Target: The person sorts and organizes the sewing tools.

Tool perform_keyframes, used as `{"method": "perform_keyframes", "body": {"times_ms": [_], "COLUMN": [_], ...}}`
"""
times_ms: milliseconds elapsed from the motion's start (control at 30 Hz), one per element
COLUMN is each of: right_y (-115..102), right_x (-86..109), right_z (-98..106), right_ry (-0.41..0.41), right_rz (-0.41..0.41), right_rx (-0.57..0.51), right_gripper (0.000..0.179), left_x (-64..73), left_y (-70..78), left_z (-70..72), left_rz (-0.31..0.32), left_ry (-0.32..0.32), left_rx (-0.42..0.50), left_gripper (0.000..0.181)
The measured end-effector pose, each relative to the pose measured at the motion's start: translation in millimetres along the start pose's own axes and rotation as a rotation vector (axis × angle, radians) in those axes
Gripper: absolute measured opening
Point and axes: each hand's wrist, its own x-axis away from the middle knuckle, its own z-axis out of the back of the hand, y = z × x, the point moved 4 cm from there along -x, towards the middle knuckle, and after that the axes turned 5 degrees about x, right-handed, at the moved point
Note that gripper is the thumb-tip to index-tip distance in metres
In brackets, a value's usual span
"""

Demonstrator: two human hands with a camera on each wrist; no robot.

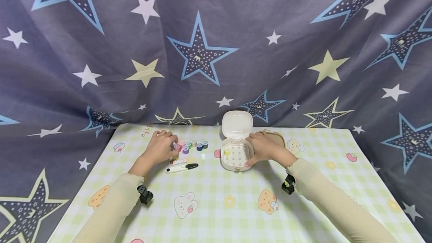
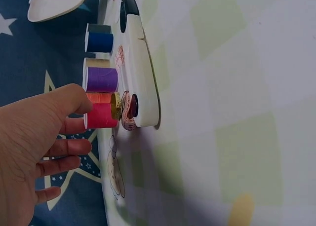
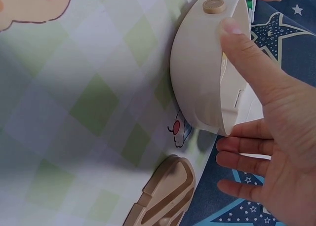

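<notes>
My left hand (image 1: 160, 146) is at the left end of a group of small thread spools. In the left wrist view, its thumb and index finger lie at the top of a pink thread spool (image 2: 101, 116); whether they pinch it I cannot tell. My right hand (image 1: 264, 146) holds a cream sewing case (image 1: 233, 167) by its right side. Its thumb (image 3: 247, 48) lies over the front rim near a tan button (image 3: 214, 6), with the fingertips at the back corner. The case's lid (image 1: 237, 123) stands raised. Rows of small pegs and a yellow spool (image 1: 227, 151) show inside.
Purple (image 2: 102, 79) and blue (image 2: 100, 42) spools stand near the pink one. A white tool with a black end (image 1: 181, 168) lies in front, beside a coiled printed tape (image 2: 128, 118). A tan slotted tray (image 3: 165, 196) lies right of the case. A star-printed curtain hangs behind.
</notes>
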Motion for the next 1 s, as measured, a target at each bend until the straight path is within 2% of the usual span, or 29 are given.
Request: {"method": "perform_keyframes", "body": {"times_ms": [233, 633, 867, 1000], "right_y": [-1.0, -2.0, -2.1, -0.6], "right_x": [-1.5, -1.0, 0.6, -0.3], "right_z": [1.1, 1.3, 0.6, 0.1], "right_ry": [0.019, 0.026, 0.042, 0.042], "right_rz": [0.013, 0.021, 0.028, 0.032], "right_rx": [-0.002, -0.009, -0.011, -0.008], "right_gripper": [0.104, 0.101, 0.096, 0.097], "left_x": [1.1, 4.2, 3.8, 0.9], "left_y": [-0.3, 2.5, 9.2, 19.3], "left_z": [2.7, 5.7, 24.7, 38.8], "left_rz": [0.015, -0.018, -0.069, -0.109], "left_ry": [-0.009, 0.016, 0.067, 0.097], "left_rx": [-0.01, -0.012, -0.02, -0.018], "left_gripper": [0.024, 0.021, 0.021, 0.02]}}
